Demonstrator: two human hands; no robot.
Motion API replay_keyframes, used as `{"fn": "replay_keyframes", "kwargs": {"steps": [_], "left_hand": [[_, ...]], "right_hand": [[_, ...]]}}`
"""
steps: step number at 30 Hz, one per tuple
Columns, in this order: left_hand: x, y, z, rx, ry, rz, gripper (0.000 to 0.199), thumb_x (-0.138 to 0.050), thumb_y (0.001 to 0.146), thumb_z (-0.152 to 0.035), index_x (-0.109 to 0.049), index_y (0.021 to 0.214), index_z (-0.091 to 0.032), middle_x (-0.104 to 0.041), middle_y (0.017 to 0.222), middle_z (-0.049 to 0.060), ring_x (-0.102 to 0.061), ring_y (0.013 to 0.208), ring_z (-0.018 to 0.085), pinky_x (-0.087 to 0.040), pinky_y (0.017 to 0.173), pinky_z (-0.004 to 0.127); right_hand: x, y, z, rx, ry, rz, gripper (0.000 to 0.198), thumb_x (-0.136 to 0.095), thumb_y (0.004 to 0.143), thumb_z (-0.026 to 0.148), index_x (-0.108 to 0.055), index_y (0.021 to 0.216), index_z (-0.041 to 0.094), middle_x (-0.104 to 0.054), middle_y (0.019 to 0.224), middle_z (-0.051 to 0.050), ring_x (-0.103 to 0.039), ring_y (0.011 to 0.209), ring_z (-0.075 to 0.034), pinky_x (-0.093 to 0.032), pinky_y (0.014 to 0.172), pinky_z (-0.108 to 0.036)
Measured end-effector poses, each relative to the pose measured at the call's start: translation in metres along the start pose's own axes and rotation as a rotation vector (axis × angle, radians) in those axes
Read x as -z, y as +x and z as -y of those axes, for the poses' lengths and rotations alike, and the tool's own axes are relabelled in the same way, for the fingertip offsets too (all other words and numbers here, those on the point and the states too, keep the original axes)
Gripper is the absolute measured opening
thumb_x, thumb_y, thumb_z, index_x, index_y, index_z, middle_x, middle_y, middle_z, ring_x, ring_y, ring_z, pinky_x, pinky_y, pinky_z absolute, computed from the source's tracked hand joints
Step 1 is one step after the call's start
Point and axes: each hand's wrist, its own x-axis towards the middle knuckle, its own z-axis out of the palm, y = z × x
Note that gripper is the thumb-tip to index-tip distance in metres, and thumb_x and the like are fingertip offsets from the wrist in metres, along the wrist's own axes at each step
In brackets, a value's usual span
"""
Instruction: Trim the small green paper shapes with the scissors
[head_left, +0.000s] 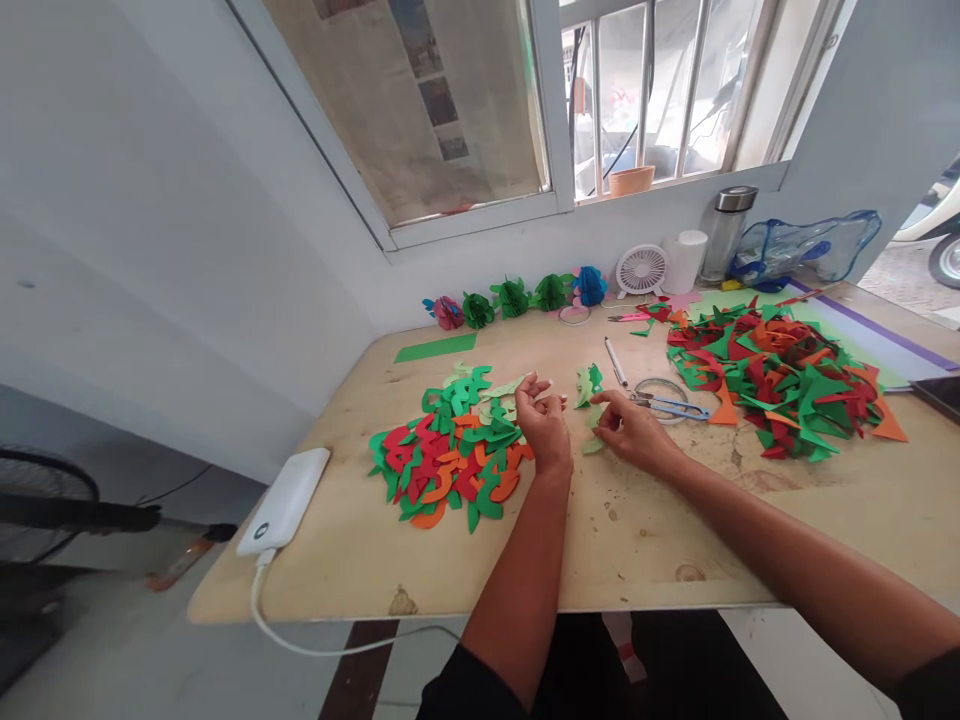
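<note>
My left hand (544, 428) is turned partly palm-up beside the heap of cut paper shapes (450, 455), which are red, orange and green. Its fingers are loosely bent and apart, and nothing shows in them. Across a small gap, my right hand (634, 430) pinches a pale green paper cutout (592, 444) low over the table, thumb and finger together at its edge. Just beyond the fingertips lie a few other green paper pieces (589, 384). Behind the right hand are blue-handled scissors (679, 406), resting across a roll of clear tape (660, 388).
A large heap of paper scraps (780, 365) covers the right side. Along the wall stand folded paper turtles (514, 297), a small white fan (641, 270) and a glass bottle (726, 235). A white pen (616, 361) lies mid-table; a corded power bank (285, 500) sits at the left edge.
</note>
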Motion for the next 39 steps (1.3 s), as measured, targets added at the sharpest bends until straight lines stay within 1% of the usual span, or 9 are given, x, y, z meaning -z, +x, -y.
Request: {"fn": "replay_keyframes", "kwargs": {"steps": [3, 6, 11, 15, 18, 22, 29, 35, 39], "left_hand": [[-0.001, -0.002, 0.000, -0.003, 0.009, 0.054, 0.041, -0.052, 0.068, -0.009, -0.049, 0.108, -0.019, -0.058, 0.097, 0.004, -0.062, 0.067, 0.008, -0.050, 0.068, 0.024], [-0.003, -0.004, -0.001, 0.012, -0.029, 0.126, 0.044, -0.055, 0.068, -0.010, -0.048, 0.111, -0.019, -0.056, 0.101, 0.005, -0.065, 0.075, 0.011, -0.051, 0.076, 0.027], [-0.005, -0.010, -0.005, 0.045, -0.098, 0.242, 0.058, -0.061, 0.064, -0.009, -0.045, 0.119, -0.023, -0.052, 0.117, 0.009, -0.065, 0.089, 0.015, -0.052, 0.080, 0.030], [-0.005, -0.012, -0.005, 0.082, -0.115, 0.288, 0.061, -0.064, 0.065, -0.012, -0.044, 0.121, -0.025, -0.052, 0.120, 0.010, -0.065, 0.086, 0.014, -0.052, 0.081, 0.032], [-0.005, -0.014, -0.005, 0.085, -0.127, 0.287, 0.061, -0.065, 0.065, -0.014, -0.044, 0.122, -0.024, -0.052, 0.121, 0.010, -0.066, 0.084, 0.014, -0.052, 0.081, 0.032], [-0.006, -0.016, -0.009, 0.046, -0.134, 0.269, 0.061, -0.064, 0.066, -0.013, -0.043, 0.122, -0.024, -0.052, 0.121, 0.011, -0.065, 0.087, 0.015, -0.052, 0.081, 0.032], [-0.009, -0.023, -0.016, -0.011, -0.112, 0.229, 0.058, -0.061, 0.069, -0.011, -0.042, 0.122, -0.024, -0.051, 0.121, 0.010, -0.063, 0.079, 0.010, -0.051, 0.079, 0.028], [-0.008, -0.026, -0.019, -0.050, -0.101, 0.221, 0.055, -0.059, 0.070, -0.010, -0.044, 0.121, -0.025, -0.051, 0.120, 0.009, -0.062, 0.082, 0.010, -0.051, 0.079, 0.027], [-0.008, -0.026, -0.022, -0.087, -0.092, 0.227, 0.054, -0.059, 0.070, -0.010, -0.044, 0.120, -0.024, -0.050, 0.121, 0.009, -0.062, 0.082, 0.010, -0.051, 0.079, 0.026]], "right_hand": [[0.006, 0.004, -0.004, 0.045, 0.149, -0.019, 0.038, -0.057, 0.073, 0.020, -0.049, 0.110, 0.022, -0.058, 0.065, 0.004, -0.054, 0.062, -0.015, -0.041, 0.064, -0.028], [0.010, 0.006, -0.004, 0.077, 0.229, -0.021, 0.042, -0.059, 0.074, 0.022, -0.046, 0.113, 0.022, -0.057, 0.065, 0.005, -0.055, 0.064, -0.015, -0.042, 0.067, -0.029], [0.016, 0.004, 0.002, 0.113, 0.269, -0.022, 0.048, -0.059, 0.076, 0.023, -0.042, 0.121, 0.023, -0.056, 0.066, 0.004, -0.055, 0.065, -0.016, -0.041, 0.067, -0.031], [0.019, 0.003, 0.005, 0.117, 0.273, -0.045, 0.050, -0.059, 0.076, 0.024, -0.041, 0.123, 0.024, -0.056, 0.067, 0.004, -0.055, 0.066, -0.016, -0.042, 0.069, -0.031], [0.019, 0.003, 0.007, 0.102, 0.302, -0.055, 0.052, -0.060, 0.077, 0.026, -0.040, 0.124, 0.023, -0.057, 0.068, 0.003, -0.055, 0.066, -0.016, -0.042, 0.068, -0.031], [0.016, 0.002, 0.011, 0.069, 0.377, -0.052, 0.053, -0.060, 0.077, 0.027, -0.040, 0.125, 0.022, -0.054, 0.066, 0.004, -0.052, 0.063, -0.015, -0.040, 0.064, -0.029], [0.007, -0.001, 0.016, 0.053, 0.468, -0.070, 0.053, -0.061, 0.076, 0.027, -0.040, 0.124, 0.021, -0.052, 0.064, 0.005, -0.049, 0.061, -0.014, -0.039, 0.062, -0.029], [0.006, 0.000, 0.018, 0.011, 0.504, -0.098, 0.054, -0.061, 0.075, 0.028, -0.039, 0.124, 0.020, -0.051, 0.064, 0.005, -0.048, 0.060, -0.014, -0.038, 0.059, -0.028], [0.004, 0.000, 0.015, 0.009, 0.499, -0.086, 0.054, -0.061, 0.075, 0.027, -0.039, 0.124, 0.020, -0.051, 0.063, 0.005, -0.048, 0.059, -0.013, -0.038, 0.058, -0.027]]}}
